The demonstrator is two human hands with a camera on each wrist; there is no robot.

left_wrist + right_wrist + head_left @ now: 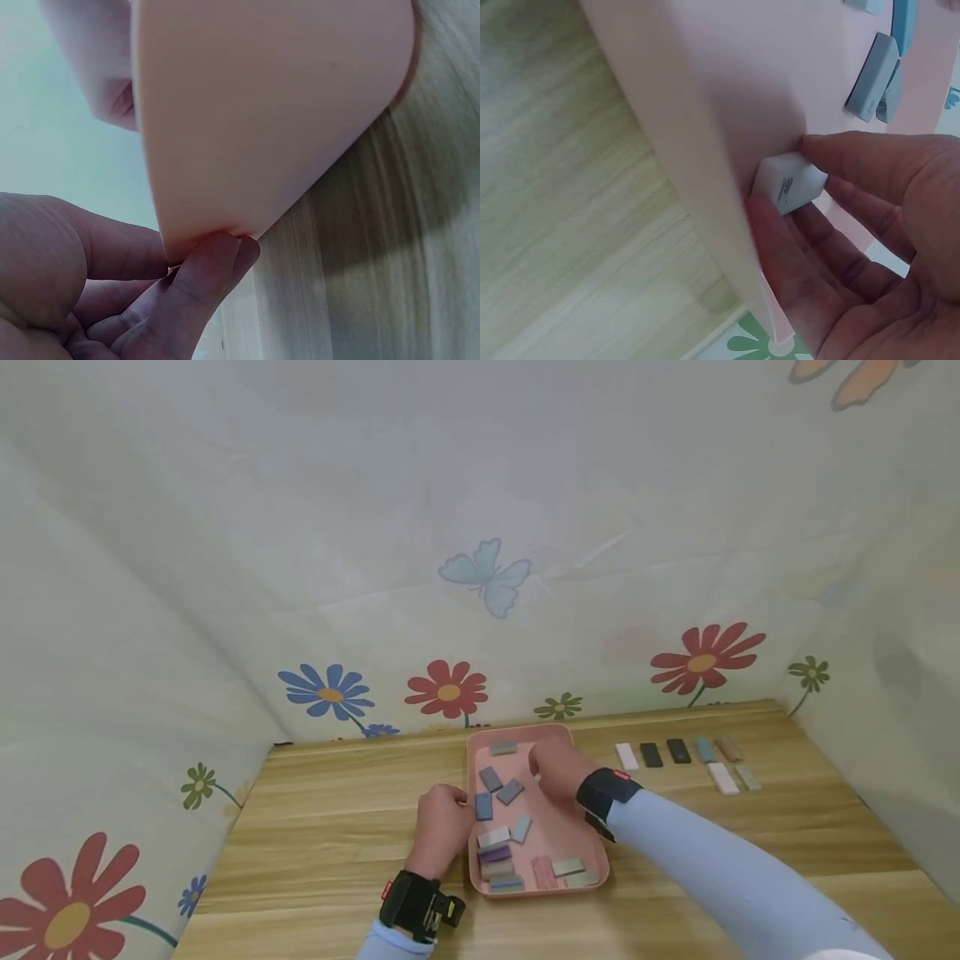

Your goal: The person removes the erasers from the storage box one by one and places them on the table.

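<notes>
A pink tray holds several small rectangular blocks in grey, blue, white, purple, pink and pale green. My left hand is at its left side, and in the left wrist view the thumb and fingers pinch the tray's edge. Over the far right part of the tray is my right hand. Between its thumb and fingers it pinches a white block with dark print, close beside the tray's side wall. Grey blocks lie further along the tray floor. In the head view the hand hides the white block.
To the right of the tray, on the wooden table, white, black, blue, brown and pale green blocks lie in short rows. A floral cloth stands behind the table and along both sides.
</notes>
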